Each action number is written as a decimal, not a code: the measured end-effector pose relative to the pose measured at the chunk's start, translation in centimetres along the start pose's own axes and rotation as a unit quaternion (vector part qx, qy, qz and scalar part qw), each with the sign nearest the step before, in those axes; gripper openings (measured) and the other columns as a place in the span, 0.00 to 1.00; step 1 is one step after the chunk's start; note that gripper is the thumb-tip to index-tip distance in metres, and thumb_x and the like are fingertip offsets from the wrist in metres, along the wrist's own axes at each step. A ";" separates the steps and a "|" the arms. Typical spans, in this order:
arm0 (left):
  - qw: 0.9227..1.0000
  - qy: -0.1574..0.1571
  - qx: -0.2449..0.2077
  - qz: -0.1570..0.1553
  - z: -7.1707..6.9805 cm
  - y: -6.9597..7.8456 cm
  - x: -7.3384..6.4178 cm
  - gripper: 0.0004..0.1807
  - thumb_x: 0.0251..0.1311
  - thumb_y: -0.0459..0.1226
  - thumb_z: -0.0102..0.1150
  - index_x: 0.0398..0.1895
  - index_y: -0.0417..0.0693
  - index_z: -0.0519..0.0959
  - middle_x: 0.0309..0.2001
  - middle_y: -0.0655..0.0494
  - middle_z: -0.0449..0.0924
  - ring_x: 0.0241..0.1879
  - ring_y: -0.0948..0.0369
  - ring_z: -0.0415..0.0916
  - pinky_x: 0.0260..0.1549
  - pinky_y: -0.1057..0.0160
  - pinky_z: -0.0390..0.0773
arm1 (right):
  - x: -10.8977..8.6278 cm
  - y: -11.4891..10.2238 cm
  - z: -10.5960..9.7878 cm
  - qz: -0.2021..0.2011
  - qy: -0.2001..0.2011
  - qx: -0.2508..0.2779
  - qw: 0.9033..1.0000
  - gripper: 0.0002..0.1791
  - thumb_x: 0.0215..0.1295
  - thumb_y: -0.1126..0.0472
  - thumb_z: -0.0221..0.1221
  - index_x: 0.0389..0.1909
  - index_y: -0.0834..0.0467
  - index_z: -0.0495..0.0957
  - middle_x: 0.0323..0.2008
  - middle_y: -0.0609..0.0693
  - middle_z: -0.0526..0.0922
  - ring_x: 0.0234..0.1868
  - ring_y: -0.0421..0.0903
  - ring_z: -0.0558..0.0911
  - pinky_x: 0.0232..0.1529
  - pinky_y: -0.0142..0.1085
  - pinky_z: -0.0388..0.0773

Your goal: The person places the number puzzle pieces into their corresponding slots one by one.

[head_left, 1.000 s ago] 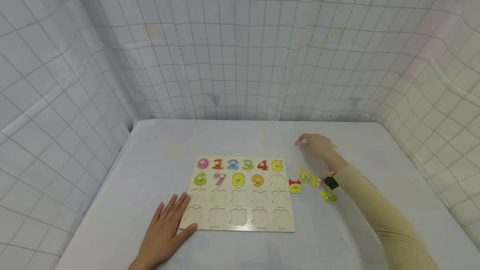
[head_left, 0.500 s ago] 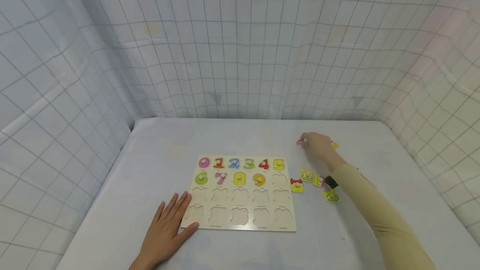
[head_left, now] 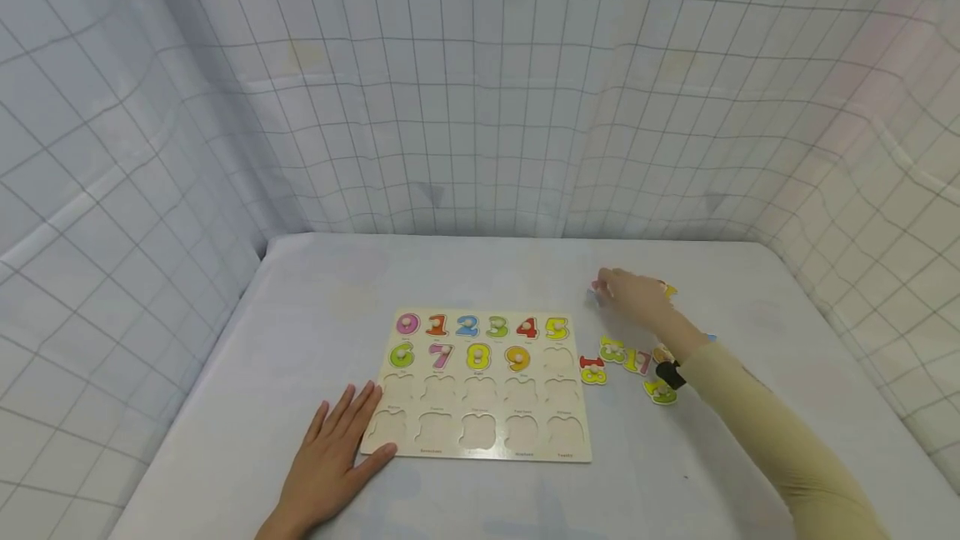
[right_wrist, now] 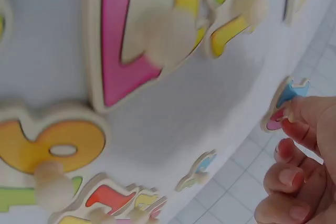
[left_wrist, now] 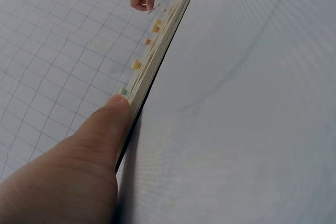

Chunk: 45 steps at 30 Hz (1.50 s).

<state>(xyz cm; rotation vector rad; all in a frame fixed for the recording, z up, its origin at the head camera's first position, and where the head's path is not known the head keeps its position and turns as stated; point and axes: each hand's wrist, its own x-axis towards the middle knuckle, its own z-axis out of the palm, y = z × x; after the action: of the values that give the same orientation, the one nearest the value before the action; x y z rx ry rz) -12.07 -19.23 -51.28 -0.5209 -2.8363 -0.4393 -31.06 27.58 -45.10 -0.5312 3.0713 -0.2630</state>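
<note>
While the spread left hand (head_left: 326,465) touches the board (head_left: 457,433), the right hand (head_left: 636,298) pinches a piece (right_wrist: 280,100), digits unclear.

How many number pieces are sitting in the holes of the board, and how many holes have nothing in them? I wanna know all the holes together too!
Number pieces sitting in the board: 10
Empty holes: 11
Total holes, filled and empty: 21
</note>
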 end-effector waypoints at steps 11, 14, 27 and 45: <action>1.000 -0.010 0.001 -0.004 0.2 -0.3 0.0 0.43 0.60 0.62 0.51 0.74 0.52 0.55 0.71 0.55 0.56 0.71 0.53 0.47 0.67 0.52 0.37 | -2.5 -4.1 -0.1 -0.017 -0.055 0.091 0.994 0.09 0.67 0.54 0.54 0.31 0.54 0.72 0.20 0.43 0.72 0.17 0.39 0.68 0.16 0.32 0.63; 1.000 -0.007 -0.001 -0.003 0.2 -0.2 0.0 0.43 0.60 0.62 0.51 0.74 0.51 0.56 0.71 0.55 0.56 0.71 0.53 0.47 0.67 0.52 0.38 | -3.1 -5.2 0.3 -0.028 -0.070 0.088 0.993 0.09 0.67 0.53 0.56 0.29 0.53 0.72 0.19 0.42 0.71 0.17 0.39 0.68 0.17 0.32 0.63; 1.000 0.000 -0.006 0.001 0.0 -0.1 0.2 0.42 0.61 0.60 0.52 0.73 0.49 0.57 0.71 0.54 0.57 0.71 0.52 0.48 0.67 0.51 0.39 | -4.1 -7.8 2.0 -0.054 -0.096 0.095 0.989 0.13 0.65 0.51 0.58 0.24 0.51 0.70 0.17 0.42 0.69 0.18 0.38 0.67 0.18 0.31 0.60; 1.000 -0.012 -0.002 -0.007 -0.2 0.1 0.2 0.43 0.61 0.61 0.50 0.74 0.50 0.56 0.71 0.54 0.57 0.71 0.53 0.47 0.67 0.52 0.38 | -3.9 -8.2 2.4 -0.051 -0.139 0.107 0.983 0.12 0.67 0.52 0.56 0.26 0.51 0.68 0.18 0.44 0.70 0.18 0.39 0.69 0.19 0.31 0.60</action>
<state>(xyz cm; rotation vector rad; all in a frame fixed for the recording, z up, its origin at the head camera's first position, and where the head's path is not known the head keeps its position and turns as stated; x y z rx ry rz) -12.16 -19.17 -51.06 -0.5102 -2.8649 -0.4441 -24.56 20.85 -46.17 -0.6520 2.7091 -0.4703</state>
